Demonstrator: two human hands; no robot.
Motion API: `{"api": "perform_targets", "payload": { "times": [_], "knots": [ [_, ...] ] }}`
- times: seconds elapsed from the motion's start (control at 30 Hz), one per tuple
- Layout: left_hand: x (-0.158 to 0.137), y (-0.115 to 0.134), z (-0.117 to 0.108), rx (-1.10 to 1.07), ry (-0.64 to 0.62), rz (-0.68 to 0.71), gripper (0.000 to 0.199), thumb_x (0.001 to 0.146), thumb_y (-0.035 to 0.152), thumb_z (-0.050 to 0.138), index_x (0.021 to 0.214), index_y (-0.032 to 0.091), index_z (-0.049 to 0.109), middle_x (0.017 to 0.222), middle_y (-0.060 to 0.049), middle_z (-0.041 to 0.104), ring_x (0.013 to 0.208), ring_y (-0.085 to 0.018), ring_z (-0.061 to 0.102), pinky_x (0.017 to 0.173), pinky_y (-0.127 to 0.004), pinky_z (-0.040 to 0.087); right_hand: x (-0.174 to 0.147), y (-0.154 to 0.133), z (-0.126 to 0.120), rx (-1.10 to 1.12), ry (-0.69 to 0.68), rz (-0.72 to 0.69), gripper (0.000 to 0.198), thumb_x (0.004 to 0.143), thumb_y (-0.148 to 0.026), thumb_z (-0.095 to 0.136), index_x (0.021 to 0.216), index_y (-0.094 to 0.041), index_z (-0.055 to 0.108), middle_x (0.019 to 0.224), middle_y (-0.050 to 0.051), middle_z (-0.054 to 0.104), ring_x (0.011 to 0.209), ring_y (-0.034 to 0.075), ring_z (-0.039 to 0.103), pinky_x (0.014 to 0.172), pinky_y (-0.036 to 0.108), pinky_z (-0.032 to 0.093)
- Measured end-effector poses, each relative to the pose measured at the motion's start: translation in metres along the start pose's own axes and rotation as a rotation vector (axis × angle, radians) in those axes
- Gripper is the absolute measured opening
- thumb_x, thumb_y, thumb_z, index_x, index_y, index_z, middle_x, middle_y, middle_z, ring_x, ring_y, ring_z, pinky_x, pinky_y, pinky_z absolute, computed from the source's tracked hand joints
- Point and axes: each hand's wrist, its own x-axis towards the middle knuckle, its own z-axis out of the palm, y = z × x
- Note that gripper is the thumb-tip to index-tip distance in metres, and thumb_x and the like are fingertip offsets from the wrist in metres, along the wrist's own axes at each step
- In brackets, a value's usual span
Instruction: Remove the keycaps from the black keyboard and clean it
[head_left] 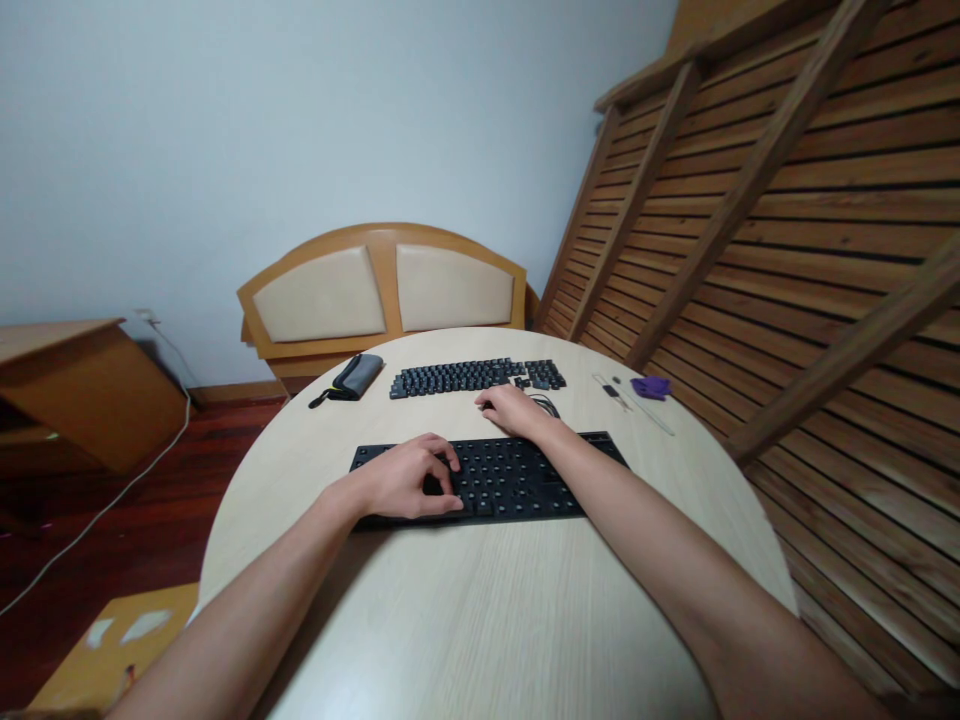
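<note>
A black keyboard (517, 480) lies on the table, most of its key switches bare. My left hand (416, 478) rests over its left half. Thumb and index finger are curled close together at the lower rows; whatever may be between them is hidden. Beyond the keyboard's far edge, my right hand (510, 410) is low over the table with its fingers drawn together. Anything they hold is too small to make out. Just past those fingertips, black keycaps (457, 377) stand in rows, with a separate block of keycaps (546, 374) to the right.
The round, pale wood table (480, 610) carries a grey and black pouch (358, 376) at far left. A coiled black cable (546, 404) lies beside my right wrist. At right are a purple cloth (651, 387) and a thin wire tool (611, 392). Wooden slats (750, 260) lean close by.
</note>
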Motion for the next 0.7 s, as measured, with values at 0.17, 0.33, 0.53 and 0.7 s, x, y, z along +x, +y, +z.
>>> {"api": "perform_targets", "payload": {
  "times": [0.17, 0.33, 0.53, 0.7],
  "knots": [
    [0.005, 0.009, 0.005, 0.037, 0.049, 0.034, 0.021, 0.089, 0.039, 0.066, 0.092, 0.019, 0.069, 0.101, -0.007, 0.069, 0.097, -0.023, 0.064, 0.09, -0.036, 0.05, -0.027, -0.012, -0.007, 0.116, 0.054, -0.027, 0.026, 0.085, -0.015, 0.068, 0.111, -0.017, 0.072, 0.11, 0.008, 0.075, 0.1, 0.02, 0.07, 0.088, 0.027, 0.05],
    [0.01, 0.019, 0.014, 0.081, 0.074, -0.045, 0.03, 0.089, 0.046, 0.066, 0.102, 0.019, 0.064, 0.098, -0.007, 0.07, 0.091, -0.024, 0.066, 0.082, -0.037, 0.051, -0.074, -0.026, -0.021, 0.316, 0.102, -0.052, 0.028, 0.086, -0.023, 0.071, 0.113, -0.018, 0.07, 0.107, 0.007, 0.075, 0.093, 0.019, 0.069, 0.085, 0.03, 0.052],
    [0.015, 0.022, 0.026, 0.104, 0.072, -0.016, 0.04, 0.082, 0.049, 0.073, 0.107, 0.02, 0.06, 0.101, -0.006, 0.068, 0.094, -0.025, 0.064, 0.081, -0.035, 0.05, -0.121, -0.044, -0.037, 0.552, 0.004, 0.045, 0.023, 0.081, -0.029, 0.076, 0.101, -0.018, 0.074, 0.088, 0.004, 0.074, 0.078, 0.016, 0.066, 0.072, 0.027, 0.051],
    [0.016, 0.019, 0.029, 0.126, 0.036, 0.034, 0.038, 0.082, 0.048, 0.074, 0.104, 0.02, 0.062, 0.1, -0.006, 0.066, 0.094, -0.025, 0.062, 0.081, -0.034, 0.049, -0.13, -0.055, -0.037, 0.566, -0.1, 0.017, 0.019, 0.079, -0.033, 0.079, 0.091, -0.019, 0.075, 0.08, 0.001, 0.072, 0.071, 0.015, 0.064, 0.066, 0.025, 0.047]
  ]
}}
